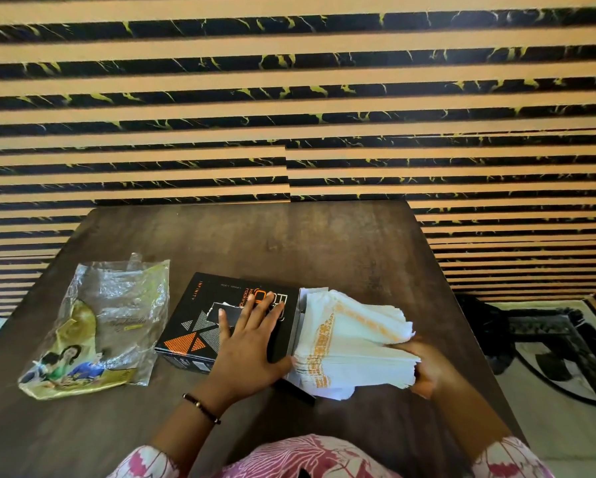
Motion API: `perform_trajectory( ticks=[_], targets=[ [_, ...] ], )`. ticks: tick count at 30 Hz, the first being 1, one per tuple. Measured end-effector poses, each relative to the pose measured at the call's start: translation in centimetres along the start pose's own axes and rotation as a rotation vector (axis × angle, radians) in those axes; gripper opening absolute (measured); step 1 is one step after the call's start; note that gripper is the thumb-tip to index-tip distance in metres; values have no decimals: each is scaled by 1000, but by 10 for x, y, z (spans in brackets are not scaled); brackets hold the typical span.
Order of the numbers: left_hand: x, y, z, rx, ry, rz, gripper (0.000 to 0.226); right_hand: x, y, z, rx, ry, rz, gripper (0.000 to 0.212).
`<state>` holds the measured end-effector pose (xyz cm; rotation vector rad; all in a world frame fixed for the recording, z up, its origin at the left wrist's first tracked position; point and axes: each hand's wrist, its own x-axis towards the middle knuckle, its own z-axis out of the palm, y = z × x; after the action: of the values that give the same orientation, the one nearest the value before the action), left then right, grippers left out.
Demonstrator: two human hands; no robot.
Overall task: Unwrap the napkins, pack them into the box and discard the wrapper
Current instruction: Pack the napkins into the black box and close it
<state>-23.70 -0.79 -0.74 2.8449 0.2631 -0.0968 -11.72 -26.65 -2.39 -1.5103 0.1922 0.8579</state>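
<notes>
2 hands work: the left hand point(251, 343) rests flat on a black cardboard box point(220, 322); the right hand point(427, 367) grips a white orange-printed napkin stack point(351, 343) at the box's open right end, its long axis pointing leftward into it.

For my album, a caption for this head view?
Left hand steadies black box; right hand feeds in napkins.

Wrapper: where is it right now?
Head view: the wrapper lies empty on the table's left side, just left of the black box, apart from both hands.
</notes>
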Motion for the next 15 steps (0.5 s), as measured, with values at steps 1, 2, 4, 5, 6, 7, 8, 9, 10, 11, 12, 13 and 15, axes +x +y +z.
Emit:
perform_trajectory(
  ticks=[1, 2, 4, 5, 6, 7, 8, 9, 10, 11, 12, 13, 15],
  targets=[
    [0, 0, 0, 1, -6, 3, 100, -1, 0, 5, 42, 0, -30, 27],
    [0, -1, 0, -2, -8, 5, 100, -1, 0, 8, 130, 3, -36, 25],
    [-1, -1, 0, -16, -7, 9, 100, 2, 2, 14, 267, -42, 33, 23],
    [-1, -1, 0, -23, -6, 11, 101, 4, 3, 16, 271, -60, 59, 28],
    [-1, -1, -1, -28, -4, 14, 102, 4, 2, 20, 252, -69, 70, 31],
    [-2, -1, -1, -34, -6, 18, 106, 3, 3, 23, 234, -73, 55, 29],
    [-2, -1, -1, -38, -8, 23, 110, 3, 5, 25, 199, -57, 24, 24],
    [-2, 0, -1, -38, -9, 27, 112, 2, 6, 27, 136, -31, -55, 19],
    [-1, -1, -1, -38, -6, 27, 109, 2, 7, 28, 55, 7, -145, 20],
    [-1, -1, 0, -39, 1, 23, 104, 0, 9, 28, -7, 18, -223, 25],
    [0, -1, 1, -43, 7, 17, 100, 0, 10, 29, -42, 8, -269, 26],
    [1, -2, 1, -47, 10, 12, 98, 0, 12, 29, -64, -7, -289, 25],
    [1, -3, 2, -56, 12, 9, 96, 5, 14, 28, -91, -20, -306, 21]
  ],
)
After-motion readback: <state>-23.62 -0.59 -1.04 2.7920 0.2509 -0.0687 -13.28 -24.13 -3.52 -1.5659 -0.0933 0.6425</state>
